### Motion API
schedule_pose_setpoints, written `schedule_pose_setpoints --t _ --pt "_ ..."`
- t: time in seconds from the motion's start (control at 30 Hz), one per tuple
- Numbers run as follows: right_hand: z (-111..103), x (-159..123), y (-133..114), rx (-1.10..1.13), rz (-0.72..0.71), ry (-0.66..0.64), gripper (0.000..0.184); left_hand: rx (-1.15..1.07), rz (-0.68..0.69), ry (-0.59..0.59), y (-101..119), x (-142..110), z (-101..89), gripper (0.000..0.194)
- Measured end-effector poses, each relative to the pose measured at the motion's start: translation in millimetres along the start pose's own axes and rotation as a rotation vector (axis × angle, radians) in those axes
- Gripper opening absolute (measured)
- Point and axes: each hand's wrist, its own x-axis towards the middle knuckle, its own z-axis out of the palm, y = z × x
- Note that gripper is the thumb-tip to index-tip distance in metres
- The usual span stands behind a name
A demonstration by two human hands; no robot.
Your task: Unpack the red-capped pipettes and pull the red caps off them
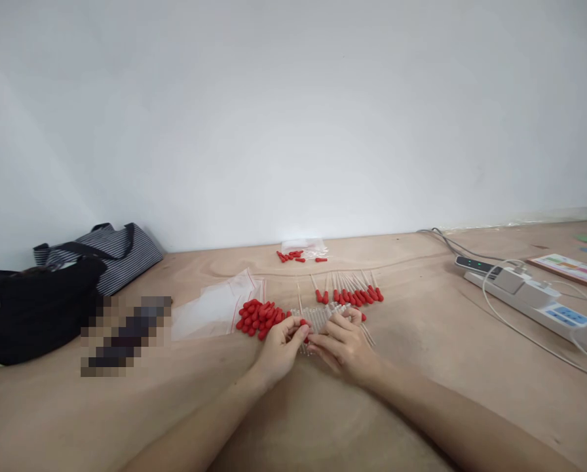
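Observation:
My left hand (280,347) pinches a small red rubber cap (304,322) at its fingertips. My right hand (343,344) is closed on a thin clear glass tube, touching the cap end. Both hands meet over a bunch of clear glass tubes (318,316) lying on the wooden table (421,341). A pile of loose red caps (259,318) lies just left of my left hand. Behind the hands lies a row of finished tubes with red caps (350,292).
Clear zip bags (215,305) lie left of the caps. A smaller bag with a few red caps (301,251) sits near the wall. Black and striped bags (52,288) are at far left. A power strip with cables (529,295) and a printed card (571,269) lie at right.

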Motion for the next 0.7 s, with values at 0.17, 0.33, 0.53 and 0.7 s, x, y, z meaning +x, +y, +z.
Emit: schedule_pose_setpoints --t 0.17,0.33,0.53,0.7 --pt "0.3 -1.3 9.4 -0.135 -0.001 0.092 0.023 0.595 0.303 0.169 -4.9 -1.6 -14.2 0.014" --pt "6.6 -4.3 17.7 -0.173 -0.076 -0.052 0.024 0.782 0.537 0.199 -4.6 -3.4 -12.4 0.013" --pt "3.6 -3.7 18.4 -0.151 -0.148 -0.172 0.024 0.885 0.629 0.204 -3.2 -2.5 -12.4 0.018" --pt "-5.1 0.9 19.5 -0.074 -0.131 -0.266 0.025 0.957 0.703 0.185 1.1 -1.7 -16.0 0.027"
